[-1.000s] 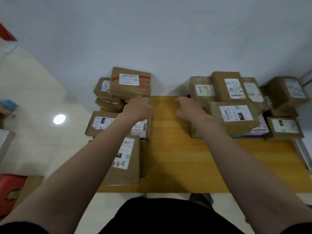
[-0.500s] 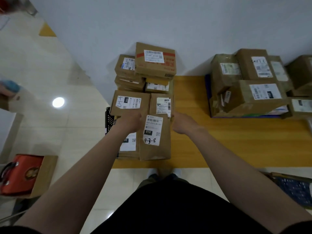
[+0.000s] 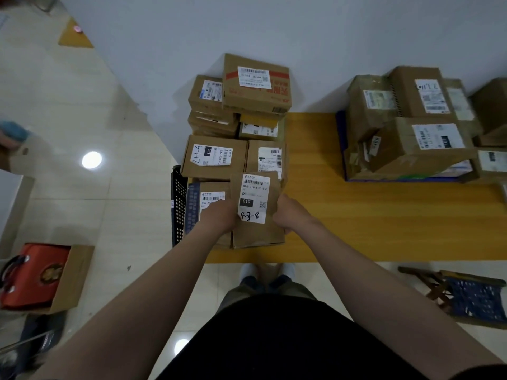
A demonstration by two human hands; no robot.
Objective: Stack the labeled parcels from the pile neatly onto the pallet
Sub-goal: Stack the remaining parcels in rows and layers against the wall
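Note:
A brown parcel (image 3: pixel 258 234) with a white label marked "4-3-8" lies at the front of the left stack. My left hand (image 3: pixel 219 218) grips its left side and my right hand (image 3: pixel 290 212) grips its right side. Under and beside it lies another labeled parcel (image 3: pixel 211 198). The stack of several labeled parcels (image 3: pixel 214 157) rises toward the wall, with a red-striped box (image 3: pixel 255 91) on top. A black perforated pallet (image 3: pixel 178 204) shows at the stack's left edge. A loose pile of parcels (image 3: pixel 411 144) sits at the right.
A yellow mat (image 3: pixel 370 220) covers the floor between the stack and the pile. A red bag in an open carton (image 3: pixel 41 272) stands at the left, and a folding stool (image 3: pixel 466 294) at the lower right. The white wall (image 3: pixel 301 37) backs both groups.
My hands drew back from the far boxes to the front parcel and now grip its two sides. The view shifted left, bringing the left stack to the centre.

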